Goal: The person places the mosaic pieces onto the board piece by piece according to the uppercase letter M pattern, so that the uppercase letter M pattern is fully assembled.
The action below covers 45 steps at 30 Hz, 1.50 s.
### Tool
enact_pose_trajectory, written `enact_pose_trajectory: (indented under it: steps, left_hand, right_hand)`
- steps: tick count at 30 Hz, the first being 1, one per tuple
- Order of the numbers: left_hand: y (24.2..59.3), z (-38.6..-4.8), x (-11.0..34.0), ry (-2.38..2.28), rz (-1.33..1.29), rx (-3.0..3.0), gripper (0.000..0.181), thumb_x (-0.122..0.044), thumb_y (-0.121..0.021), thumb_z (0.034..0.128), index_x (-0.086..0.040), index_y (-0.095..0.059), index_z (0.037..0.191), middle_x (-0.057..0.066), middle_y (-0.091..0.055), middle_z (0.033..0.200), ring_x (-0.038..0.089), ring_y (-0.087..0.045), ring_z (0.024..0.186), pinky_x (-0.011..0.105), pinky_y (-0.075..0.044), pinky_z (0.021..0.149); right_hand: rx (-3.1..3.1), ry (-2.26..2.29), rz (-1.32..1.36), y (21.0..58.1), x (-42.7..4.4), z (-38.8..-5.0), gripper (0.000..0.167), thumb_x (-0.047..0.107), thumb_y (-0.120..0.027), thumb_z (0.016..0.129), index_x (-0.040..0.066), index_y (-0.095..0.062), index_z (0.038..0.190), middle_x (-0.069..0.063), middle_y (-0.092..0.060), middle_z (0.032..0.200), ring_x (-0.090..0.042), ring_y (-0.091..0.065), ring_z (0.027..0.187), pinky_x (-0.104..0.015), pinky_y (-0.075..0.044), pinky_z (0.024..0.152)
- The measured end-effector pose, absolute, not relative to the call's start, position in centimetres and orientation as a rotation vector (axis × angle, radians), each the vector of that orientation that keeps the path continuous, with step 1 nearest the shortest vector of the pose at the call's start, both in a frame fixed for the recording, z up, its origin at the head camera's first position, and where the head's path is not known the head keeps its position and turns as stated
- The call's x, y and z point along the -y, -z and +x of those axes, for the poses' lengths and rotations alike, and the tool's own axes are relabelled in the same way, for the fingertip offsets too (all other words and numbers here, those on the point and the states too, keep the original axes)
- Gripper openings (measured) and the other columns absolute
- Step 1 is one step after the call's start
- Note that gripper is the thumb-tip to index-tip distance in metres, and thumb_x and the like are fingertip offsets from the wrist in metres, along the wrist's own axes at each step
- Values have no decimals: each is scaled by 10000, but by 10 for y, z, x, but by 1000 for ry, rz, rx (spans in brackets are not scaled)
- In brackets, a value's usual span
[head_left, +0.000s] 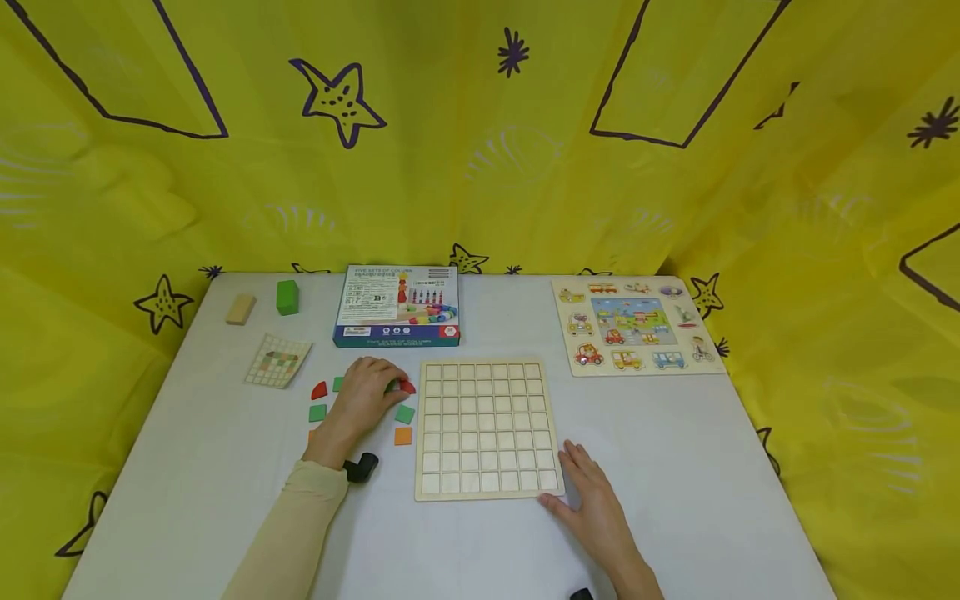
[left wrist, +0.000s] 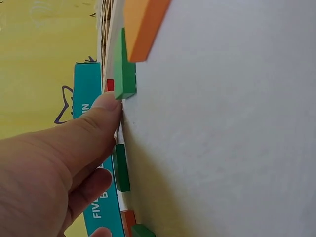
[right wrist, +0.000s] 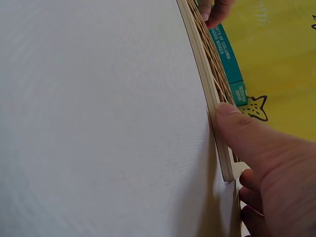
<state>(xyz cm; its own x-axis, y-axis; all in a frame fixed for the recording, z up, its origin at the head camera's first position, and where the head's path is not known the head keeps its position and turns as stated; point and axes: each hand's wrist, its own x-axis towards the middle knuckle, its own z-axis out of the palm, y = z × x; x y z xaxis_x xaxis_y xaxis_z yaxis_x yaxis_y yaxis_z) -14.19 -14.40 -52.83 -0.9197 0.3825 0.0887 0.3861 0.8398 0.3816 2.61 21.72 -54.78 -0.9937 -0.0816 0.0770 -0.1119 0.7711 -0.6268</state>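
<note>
- Pinching a red quarter-circle tile (head_left: pixel 407 387) between thumb and fingers of the left hand (head_left: pixel 367 396), just beside the upper left edge of a square pale-wood grid board (head_left: pixel 487 425).
- Resting the thumb of the right hand (head_left: pixel 600 517) on the board's near right corner, with the other fingers extended along its right side, thumb and fingers apart.
- Showing below the red tile, near the board, a green square tile (head_left: pixel 405 414) and an orange square tile (head_left: pixel 403 436).
- Bearing farther left, on the white worktop (head_left: pixel 697 467), a second red quarter-circle tile (head_left: pixel 319 390) and another green square tile (head_left: pixel 317 412).
- Showing at the far left a grid-printed paper card (head_left: pixel 277 361), a plain wooden block (head_left: pixel 241 309) and a green block (head_left: pixel 288 297).
- Showing beyond the board a teal-sided cardboard box (head_left: pixel 396 307) and, to the right, a wooden picture puzzle (head_left: pixel 637 321).
- Enclosing everything with yellow patterned cloth (head_left: pixel 450 167).
</note>
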Motion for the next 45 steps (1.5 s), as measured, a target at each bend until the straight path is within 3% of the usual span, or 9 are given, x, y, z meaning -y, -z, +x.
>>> enact_pose_trajectory:
  steps: [8, 23, 33, 45]
  left_hand:
    - [526, -143, 143, 624, -558, 3043, 291, -265, -748, 880, -103, -714, 1119, 81, -675, 1124, 304, -504, 1130, 562, -180, 1109]
    - [516, -141, 137, 698, -576, 3009, 285, -241, -724, 901, -83, -707, 1139, 52, -698, 1081, 282, -499, 1094, 543, -160, 1118]
    - [506, -143, 124, 757, -638, 2981, 296, -258, -714, 912, -80, -707, 1148, 42, -698, 1060, 267, -486, 1074, 472, -241, 1087]
    - [502, -147, 107, 748, -705, 2975, 283, -267, -716, 910, -95, -719, 1134, 42, -701, 1091, 270, -492, 1064, 473, -276, 1055]
  right_hand:
    - [2914, -1010, 164, 549, -215, 26, 758, 360, -802, 804, -77, -517, 1353, -174, -386, 1495, -374, -309, 1385, -569, -248, 1078]
    - [2915, -1008, 160, 549, -215, 27, 749, 361, -796, 812, -76, -518, 1353, -172, -389, 1495, -377, -310, 1384, -571, -244, 1079]
    - [2915, -992, 157, 549, -214, 27, 753, 362, -800, 806, -77, -521, 1350, -177, -390, 1492, -378, -314, 1382, -565, -254, 1077]
    - [2912, -985, 156, 550, -214, 27, 754, 353, -807, 800, -82, -521, 1345, -179, -393, 1491, -376, -313, 1383, -562, -254, 1078]
